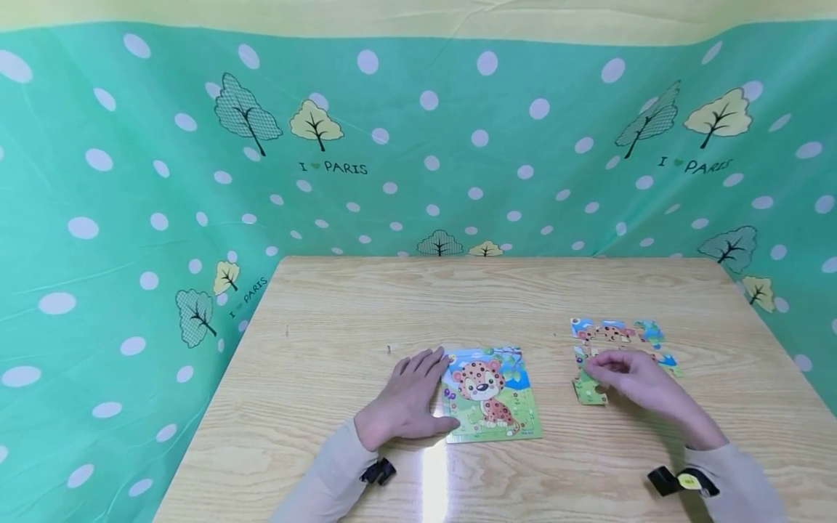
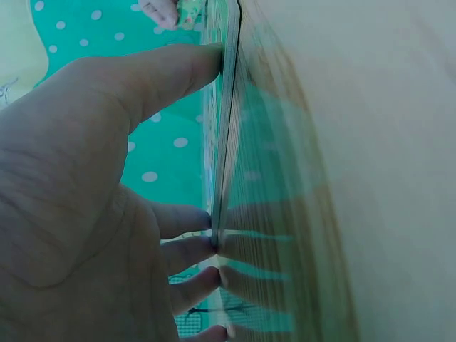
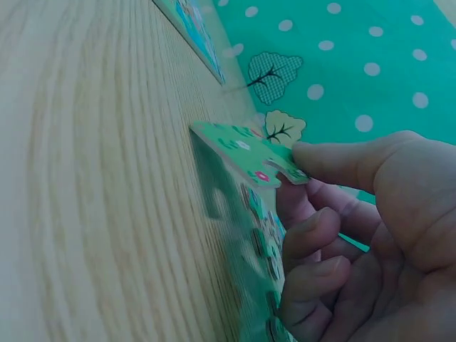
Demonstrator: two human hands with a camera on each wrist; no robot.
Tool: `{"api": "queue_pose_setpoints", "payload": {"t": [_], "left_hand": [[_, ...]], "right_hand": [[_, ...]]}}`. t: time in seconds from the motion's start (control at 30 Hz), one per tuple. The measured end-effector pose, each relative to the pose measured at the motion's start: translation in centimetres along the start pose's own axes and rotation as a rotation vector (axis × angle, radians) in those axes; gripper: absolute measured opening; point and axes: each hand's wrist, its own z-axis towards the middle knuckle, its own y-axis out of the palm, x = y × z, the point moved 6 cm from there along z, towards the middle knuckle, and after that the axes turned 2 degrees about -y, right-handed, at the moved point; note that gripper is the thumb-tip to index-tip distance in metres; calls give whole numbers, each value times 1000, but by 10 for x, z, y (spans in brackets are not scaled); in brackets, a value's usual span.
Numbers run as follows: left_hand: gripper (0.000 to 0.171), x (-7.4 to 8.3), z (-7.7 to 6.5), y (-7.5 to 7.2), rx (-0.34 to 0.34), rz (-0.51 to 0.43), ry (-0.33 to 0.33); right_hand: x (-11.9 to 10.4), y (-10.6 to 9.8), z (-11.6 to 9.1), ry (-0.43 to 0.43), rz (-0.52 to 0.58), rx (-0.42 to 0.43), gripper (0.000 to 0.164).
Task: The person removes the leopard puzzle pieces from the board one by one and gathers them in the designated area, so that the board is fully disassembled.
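A square puzzle board (image 1: pixel 493 396) with a cartoon leopard picture lies flat on the table. My left hand (image 1: pixel 408 401) rests along its left side, fingers spread. In the left wrist view the thumb (image 2: pixel 178 68) lies over the board's edge, while the other fingertips touch the table and the edge. My right hand (image 1: pixel 637 378) pinches a green puzzle piece (image 1: pixel 588 392) between thumb and index finger. Seen from the right wrist, that puzzle piece (image 3: pixel 242 151) is tilted up off the table, a notch cut into it and small flowers printed on it.
Several loose puzzle pieces (image 1: pixel 611 332) lie behind and under my right hand, partly hidden by it. The wooden table (image 1: pixel 366 305) ends at a green dotted curtain (image 1: pixel 392 196) at the back and sides. Light glares on the tabletop before the board.
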Motion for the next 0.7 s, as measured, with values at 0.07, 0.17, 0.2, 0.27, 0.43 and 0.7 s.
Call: {"api": "queue_pose_setpoints", "payload": {"t": [0.07, 0.17, 0.2, 0.27, 0.43, 0.7], "left_hand": [[104, 0, 0, 0, 1, -2, -1], [102, 0, 0, 0, 4, -4, 0], [101, 0, 0, 0, 5, -5, 0], [100, 0, 0, -1, 9, -4, 1], [99, 1, -1, -2, 16, 1, 5], [99, 1, -1, -2, 23, 4, 11]], "right_hand": [[3, -2, -2, 0, -22, -5, 45], [6, -7, -5, -13, -73, 4, 42], [8, -9, -5, -14, -92, 13, 40], [10, -13, -7, -24, -125, 30, 38], [13, -20, -10, -30, -171, 73, 37], [9, -10, -6, -41, -180, 108, 42]]}}
